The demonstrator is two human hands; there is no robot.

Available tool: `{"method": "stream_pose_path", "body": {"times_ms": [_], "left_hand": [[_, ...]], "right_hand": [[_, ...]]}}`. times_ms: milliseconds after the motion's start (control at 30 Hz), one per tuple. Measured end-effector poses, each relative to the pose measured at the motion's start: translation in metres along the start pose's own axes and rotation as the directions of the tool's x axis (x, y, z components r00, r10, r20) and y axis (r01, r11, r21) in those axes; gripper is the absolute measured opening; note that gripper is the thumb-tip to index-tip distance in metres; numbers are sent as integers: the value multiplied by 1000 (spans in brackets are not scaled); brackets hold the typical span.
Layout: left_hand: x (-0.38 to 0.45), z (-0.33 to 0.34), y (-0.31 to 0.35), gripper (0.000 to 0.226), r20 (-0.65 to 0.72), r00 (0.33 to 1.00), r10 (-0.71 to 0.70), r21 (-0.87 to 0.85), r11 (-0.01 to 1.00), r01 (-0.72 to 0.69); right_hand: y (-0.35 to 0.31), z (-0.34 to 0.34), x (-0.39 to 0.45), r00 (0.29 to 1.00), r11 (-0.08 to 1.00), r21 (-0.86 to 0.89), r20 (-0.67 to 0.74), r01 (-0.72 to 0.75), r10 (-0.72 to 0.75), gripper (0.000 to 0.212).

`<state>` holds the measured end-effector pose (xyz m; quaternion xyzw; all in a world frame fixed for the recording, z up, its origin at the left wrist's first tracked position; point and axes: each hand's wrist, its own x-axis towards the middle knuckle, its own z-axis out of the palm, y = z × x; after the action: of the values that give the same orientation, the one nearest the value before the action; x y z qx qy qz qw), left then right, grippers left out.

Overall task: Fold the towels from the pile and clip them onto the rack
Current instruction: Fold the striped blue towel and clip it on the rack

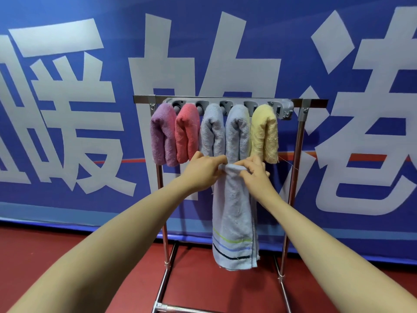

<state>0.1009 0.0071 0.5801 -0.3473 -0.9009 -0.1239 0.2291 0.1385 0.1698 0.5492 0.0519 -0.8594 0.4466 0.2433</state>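
- A pale blue terry towel with green, blue and black stripes near its hem is held up in front of the chrome rack, hanging lengthwise.
- Its folded top edge is pinched by the left hand and the right hand, fingers curled on the cloth.
- Five folded towels are clipped to the grey clip bar: purple, coral, two pale blue, yellow.

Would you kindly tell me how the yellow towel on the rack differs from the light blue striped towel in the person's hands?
The yellow towel is folded short and clipped to the grey clip bar; the striped towel hangs long and lower, in front of the rack. The yellow towel is plain; the striped towel has coloured bands near its bottom edge. No hand touches the yellow towel, while the left hand and right hand grip the striped towel's top. Both look like terry cloth.
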Motion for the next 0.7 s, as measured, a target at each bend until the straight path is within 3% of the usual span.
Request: {"method": "stream_pose_path", "body": {"times_ms": [133,333,433,533,700], "left_hand": [[-3,0,-5,19,-60,998,22,23,1000,-20],[-3,-7,-6,24,-70,990,119,-66,990,-124],[-4,-10,-12,24,-52,986,158,-35,987,-159],[-3,-10,-17,20,-22,985,172,-19,985,-173],[-4,-8,-17,23,7,985,173,-17,985,-173]], "right_hand": [[11,-8,2,999,999,-29,40,28,-27,25],[9,-7,-2,992,989,111,68,97,-105,16],[7,-6,-2,993,984,146,50,101,-109,34],[5,-8,-2,979,982,55,91,179,-184,44],[9,-11,4,964,959,-113,82,261,-253,27]]}}
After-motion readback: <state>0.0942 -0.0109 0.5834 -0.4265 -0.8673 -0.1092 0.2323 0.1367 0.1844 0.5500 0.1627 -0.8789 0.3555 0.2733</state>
